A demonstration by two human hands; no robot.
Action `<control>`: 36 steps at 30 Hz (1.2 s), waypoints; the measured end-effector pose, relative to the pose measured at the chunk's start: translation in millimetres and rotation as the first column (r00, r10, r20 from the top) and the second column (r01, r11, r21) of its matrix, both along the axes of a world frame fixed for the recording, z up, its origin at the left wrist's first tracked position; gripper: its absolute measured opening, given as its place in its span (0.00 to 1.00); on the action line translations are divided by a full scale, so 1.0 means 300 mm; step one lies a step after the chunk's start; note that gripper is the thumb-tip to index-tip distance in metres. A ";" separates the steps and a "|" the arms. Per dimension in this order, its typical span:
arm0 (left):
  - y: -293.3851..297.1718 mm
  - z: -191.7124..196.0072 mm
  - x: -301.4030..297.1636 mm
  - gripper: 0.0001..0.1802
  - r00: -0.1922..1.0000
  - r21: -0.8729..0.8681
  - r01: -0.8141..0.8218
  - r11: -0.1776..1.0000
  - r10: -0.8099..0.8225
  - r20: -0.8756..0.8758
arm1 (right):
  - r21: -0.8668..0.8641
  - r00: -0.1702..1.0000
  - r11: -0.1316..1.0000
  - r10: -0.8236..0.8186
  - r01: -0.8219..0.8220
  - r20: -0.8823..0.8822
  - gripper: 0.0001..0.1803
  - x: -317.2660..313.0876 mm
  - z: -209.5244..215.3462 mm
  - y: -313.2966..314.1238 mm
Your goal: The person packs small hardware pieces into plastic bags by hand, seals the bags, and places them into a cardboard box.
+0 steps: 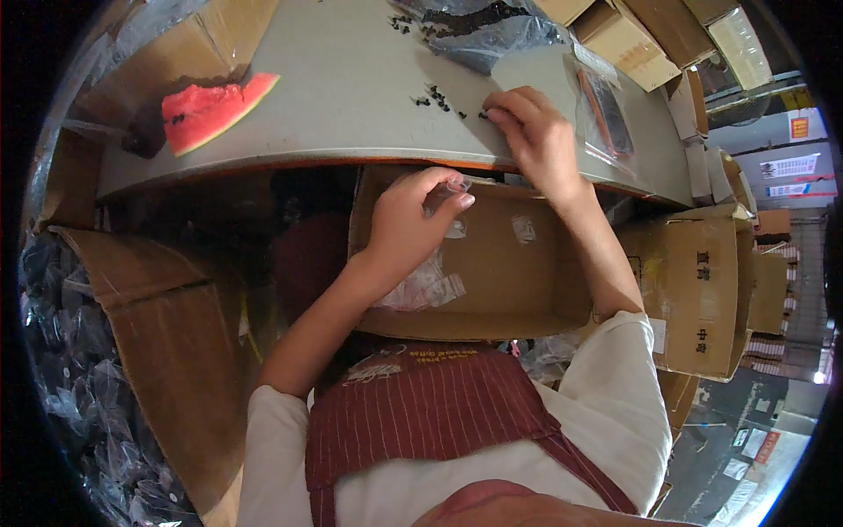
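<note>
My left hand (411, 215) is closed over the open cardboard box, pinching a small clear plastic bag (459, 184) between thumb and fingers. Above the table edge, my right hand (542, 140) has its thumb and forefinger drawn together at a small black part (483, 115). Several loose black parts (435, 98) lie on the grey table (351, 79) to the left of those fingertips. Farther back, a big clear bag (492, 39) of the same black parts spills some onto the tabletop. Small filled clear bags (426, 285) lie inside the cardboard box (527, 299) below my hands.
A bitten watermelon slice (215, 110) rests at the table's left. On the right lies a flat phone-like object (606, 114) in clear wrap. Cardboard boxes (689, 290) are stacked on the right. A pile of clear bags with dark contents (88, 395) fills the lower left, beside a cardboard flap (176, 351).
</note>
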State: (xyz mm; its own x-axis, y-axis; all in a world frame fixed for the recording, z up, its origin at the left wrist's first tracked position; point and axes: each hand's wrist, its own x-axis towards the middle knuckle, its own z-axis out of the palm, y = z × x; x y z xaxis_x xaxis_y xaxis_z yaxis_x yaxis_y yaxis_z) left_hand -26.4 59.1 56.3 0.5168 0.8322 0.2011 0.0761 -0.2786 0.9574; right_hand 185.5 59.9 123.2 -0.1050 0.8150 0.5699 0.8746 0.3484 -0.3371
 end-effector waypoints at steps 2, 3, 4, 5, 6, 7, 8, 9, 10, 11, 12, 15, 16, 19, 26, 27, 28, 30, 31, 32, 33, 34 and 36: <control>-0.002 0.000 0.003 0.15 1.000 -0.010 0.007 1.000 -0.006 0.011 | 0.103 0.984 0.995 -0.011 -0.008 0.178 0.07 -0.012 -0.003 -0.010; -0.005 0.000 0.002 0.16 1.000 -0.020 0.014 1.000 -0.014 0.020 | 0.109 0.967 0.993 -0.060 0.034 0.248 0.07 -0.017 -0.003 -0.016; -0.007 0.001 0.001 0.16 1.000 -0.022 0.017 1.000 -0.017 0.020 | 0.119 0.942 0.990 -0.110 0.075 0.317 0.07 -0.020 -0.004 -0.022; -0.010 0.004 0.000 0.16 1.000 0.000 0.006 1.000 -0.006 0.017 | 0.117 0.942 0.990 -0.112 0.078 0.317 0.07 -0.012 -0.008 -0.021; -0.010 0.007 0.000 0.16 1.000 0.022 -0.008 1.000 0.008 0.015 | 0.114 0.946 0.989 -0.125 0.095 0.299 0.07 0.005 -0.014 -0.011; -0.012 0.007 0.001 0.16 1.000 0.019 -0.009 1.000 0.008 0.016 | 0.111 0.950 0.988 -0.139 0.111 0.281 0.06 0.016 -0.016 -0.007; -0.013 0.006 0.002 0.16 0.999 0.007 -0.013 1.000 0.012 0.036 | 0.109 0.950 0.988 -0.138 0.111 0.282 0.06 0.020 -0.013 -0.014; -0.017 0.002 0.002 0.16 0.998 -0.008 -0.022 1.000 0.022 0.056 | 0.048 0.989 0.995 -0.096 0.091 0.116 0.06 0.017 -0.009 -0.022; -0.017 -0.003 0.002 0.16 0.998 -0.015 -0.027 1.000 0.028 0.057 | -0.011 0.996 0.998 -0.063 0.062 -0.055 0.05 0.012 0.000 -0.032; -0.012 -0.008 0.004 0.16 0.997 0.034 -0.037 0.999 0.034 0.074 | -0.018 0.997 1.000 0.022 -0.023 -0.068 0.07 0.002 0.019 -0.050; -0.014 -0.013 0.005 0.17 0.995 0.080 -0.044 0.996 0.036 0.092 | -0.028 0.997 0.999 0.022 -0.024 -0.068 0.07 -0.026 0.042 -0.077; -0.013 0.004 0.009 0.15 0.986 0.122 -0.076 0.990 0.056 0.155 | -0.093 0.967 0.965 0.236 -0.244 -0.092 0.11 -0.086 0.054 -0.139; -0.012 0.006 0.009 0.15 0.987 0.120 -0.068 0.990 0.050 0.154 | -0.095 0.969 0.967 0.229 -0.238 -0.093 0.11 -0.090 0.052 -0.148; -0.005 0.006 0.008 0.15 0.989 0.247 -0.100 0.964 0.069 0.130 | -0.146 0.966 0.955 0.253 -0.257 -0.045 0.13 -0.101 0.035 -0.161; -0.014 -0.020 0.011 0.15 0.982 0.190 -0.105 0.976 0.072 0.173 | 0.013 0.988 1.000 -0.026 0.025 0.155 0.11 -0.044 0.063 -0.066; -0.014 -0.021 0.011 0.15 0.986 0.196 -0.095 0.976 0.065 0.156 | 0.016 0.987 0.999 -0.031 0.029 0.156 0.11 -0.048 0.055 -0.056; -0.015 -0.021 0.011 0.15 0.986 0.198 -0.092 0.976 0.061 0.157 | 0.033 0.962 0.999 -0.051 0.044 0.270 0.10 -0.055 0.038 -0.047; -0.016 -0.019 0.008 0.15 0.990 0.177 -0.082 0.981 0.059 0.132 | 0.054 0.923 0.997 -0.068 0.051 0.379 0.09 -0.056 0.032 -0.029; -0.014 -0.019 0.008 0.15 0.989 0.179 -0.087 0.980 0.064 0.132 | 0.030 0.941 0.998 -0.066 0.060 0.333 0.08 -0.054 0.034 -0.018; -0.011 -0.019 0.007 0.15 0.989 0.200 -0.093 0.975 0.067 0.131 | 0.004 0.956 0.998 -0.066 0.067 0.285 0.07 -0.054 0.035 -0.011; -0.009 -0.021 0.003 0.15 0.989 0.220 -0.098 0.970 0.071 0.129 | 0.005 0.957 0.998 -0.061 0.062 0.283 0.07 -0.058 0.038 -0.006; -0.008 -0.022 -0.001 0.15 0.989 0.222 -0.102 0.970 0.075 0.127 | -0.001 0.964 0.999 -0.048 0.050 0.260 0.07 -0.063 0.043 -0.001; -0.008 -0.024 -0.003 0.15 0.985 0.217 -0.120 0.969 0.089 0.148 | -0.007 0.971 0.999 -0.033 0.035 0.236 0.07 -0.073 0.043 0.007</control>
State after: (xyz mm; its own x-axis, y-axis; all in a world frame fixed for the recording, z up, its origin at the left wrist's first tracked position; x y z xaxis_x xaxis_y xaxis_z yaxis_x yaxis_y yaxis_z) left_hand -27.4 56.8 49.0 0.3845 0.8056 0.4508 -0.0107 -0.4844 0.8748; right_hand 163.5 62.1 136.3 -0.2073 0.8264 0.5236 0.9411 0.3146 -0.1240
